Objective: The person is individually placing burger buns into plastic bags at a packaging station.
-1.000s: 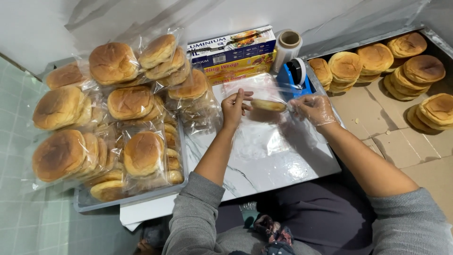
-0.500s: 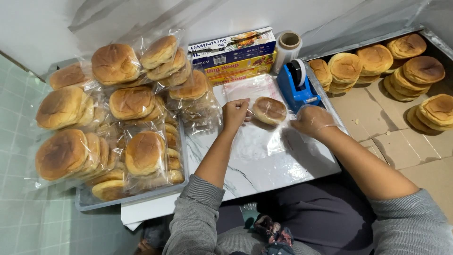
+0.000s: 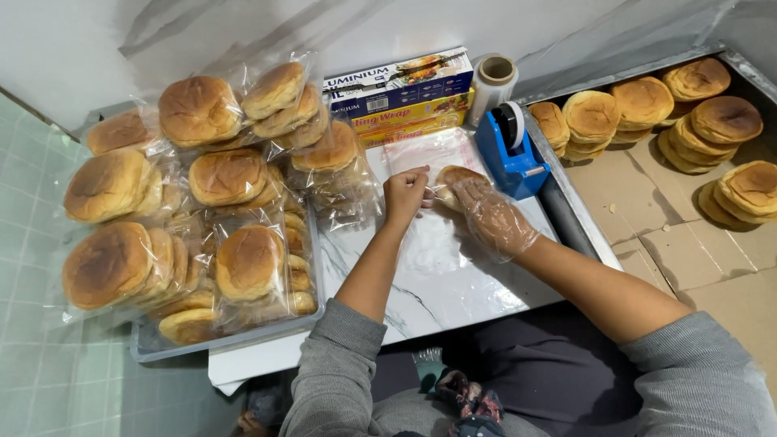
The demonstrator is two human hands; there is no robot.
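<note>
At the middle of the marble-patterned desk (image 3: 453,283), right hand (image 3: 491,217) in a thin clear glove, fingers curled over a round bun (image 3: 453,180) and closed on it from the right. Left hand (image 3: 405,194) bare, fingertips pinched together at the bun's left edge (whether on the bun itself or on a clear bag around it, cannot tell). Bun lying low over a stack of clear plastic bags (image 3: 433,154) spread flat on the desk, just in front of the boxes.

Just right of the bun, touching distance from the gloved hand, a blue tape dispenser (image 3: 510,154) with its roll upright. Behind it, a roll of clear film (image 3: 495,77) standing on end against the wall. Left of that roll, stacked boxes of foil and wrap (image 3: 401,93) lying lengthwise along the wall.

Further left, a grey tray (image 3: 227,340) piled with bagged buns (image 3: 202,194), several to a bag, heaped in layers and reaching up to the wall (some bags hanging over the tray's left rim).

Off to the right, beyond the desk's metal edge, flattened cardboard (image 3: 647,202) carrying loose buns (image 3: 696,121) in short stacks, unwrapped, well apart from the hands.

Below, grey sleeves pushed up both forearms, dark cloth over the lap.
</note>
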